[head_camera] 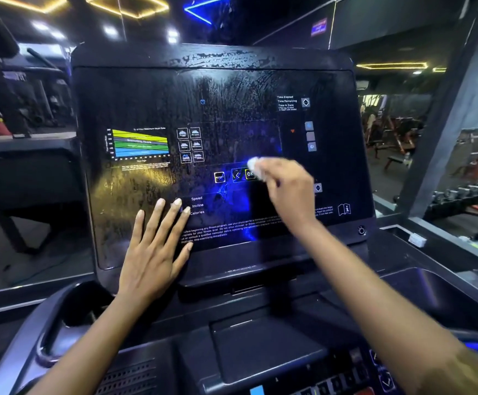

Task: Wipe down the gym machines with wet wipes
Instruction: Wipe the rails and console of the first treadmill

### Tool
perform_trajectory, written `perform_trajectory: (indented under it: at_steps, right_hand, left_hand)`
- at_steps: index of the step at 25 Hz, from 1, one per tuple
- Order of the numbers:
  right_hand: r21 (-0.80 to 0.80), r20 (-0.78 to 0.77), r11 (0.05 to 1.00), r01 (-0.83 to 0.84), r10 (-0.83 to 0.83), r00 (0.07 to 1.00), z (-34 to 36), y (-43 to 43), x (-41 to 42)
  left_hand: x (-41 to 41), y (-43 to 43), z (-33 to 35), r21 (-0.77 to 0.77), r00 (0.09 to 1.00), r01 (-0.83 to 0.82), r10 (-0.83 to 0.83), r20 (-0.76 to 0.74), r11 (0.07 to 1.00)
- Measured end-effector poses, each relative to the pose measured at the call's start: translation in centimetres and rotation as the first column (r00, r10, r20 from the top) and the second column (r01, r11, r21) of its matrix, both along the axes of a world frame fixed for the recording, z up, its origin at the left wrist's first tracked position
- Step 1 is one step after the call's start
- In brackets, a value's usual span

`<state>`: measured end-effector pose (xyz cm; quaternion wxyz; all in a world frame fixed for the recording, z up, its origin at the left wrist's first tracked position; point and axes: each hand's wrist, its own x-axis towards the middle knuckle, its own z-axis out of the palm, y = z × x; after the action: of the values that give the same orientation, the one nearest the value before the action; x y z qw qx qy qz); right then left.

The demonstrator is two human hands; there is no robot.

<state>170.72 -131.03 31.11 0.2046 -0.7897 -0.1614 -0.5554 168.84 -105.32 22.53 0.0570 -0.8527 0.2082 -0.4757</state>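
Right hand (284,183) pinching white wipe (256,166), pressed on treadmill screen (232,109) beside OK button (249,174); left hand (153,243) spread flat on screen's lower left, bracing, holding nothing; wet streaks over top edge, upper and left glass, so most of screen looks done; right strip, bottom text area and lower console (260,352) show no streaks, likely left.
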Motion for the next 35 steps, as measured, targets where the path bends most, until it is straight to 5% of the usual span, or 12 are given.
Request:
perform_trajectory:
  at_steps: [2,5,9,14,16,20,23,25,28,32,35]
  right_hand:
    - [0.132,-0.049,0.984,0.122,-0.116,0.992,3.5,-1.3,2.8]
    - [0.125,-0.027,0.972,0.199,-0.197,0.980,4.1,-0.2,4.3]
    - [-0.157,0.093,0.986,0.061,-0.046,0.995,-1.1,4.1,0.7]
    - [-0.402,-0.081,0.896,-0.189,0.171,0.982,-8.8,5.4,-4.1]
    - [-0.309,-0.026,0.930,-0.199,0.201,0.979,-6.1,4.4,-3.2]
    - [0.067,0.050,0.996,0.052,-0.056,0.997,3.8,0.8,2.6]
    - [0.116,-0.040,0.983,0.141,-0.137,0.990,6.9,0.6,5.2]
    - [0.043,0.049,0.987,0.155,-0.157,0.986,6.4,2.1,5.0]
    - [-0.184,0.145,0.979,0.086,-0.059,0.988,2.3,4.7,3.2]
    - [-0.407,0.037,0.904,-0.129,0.157,0.987,-5.4,6.8,-0.9]
    - [-0.333,-0.024,0.902,-0.274,0.283,0.959,-4.2,6.5,-1.1]
  left_hand:
    - [-0.1,0.1,0.0,0.004,1.000,-0.001,0.001,-0.001,1.000]
    - [0.0,0.1,0.0,0.011,1.000,-0.004,0.004,-0.005,1.000]
    - [-0.1,0.2,-0.1,0.008,1.000,-0.003,0.003,-0.005,1.000]
    - [0.0,0.2,0.0,0.014,1.000,-0.008,0.008,0.002,1.000]
    - [0.0,0.2,0.1,0.010,1.000,-0.003,0.003,-0.009,1.000]
    - [0.0,0.6,0.5,-0.049,0.998,0.048,-0.050,-0.034,0.998]
    - [0.5,2.0,1.9,-0.096,1.000,0.020,-0.021,-0.009,0.995]
    - [1.0,3.0,2.7,-0.112,1.000,-0.029,0.030,0.002,0.993]
    - [1.3,3.5,2.7,-0.102,0.998,-0.065,0.067,0.014,0.993]
    - [1.4,3.4,2.5,-0.093,0.996,-0.076,0.079,0.028,0.993]
    - [1.3,3.5,2.5,-0.093,0.996,-0.084,0.087,0.023,0.992]
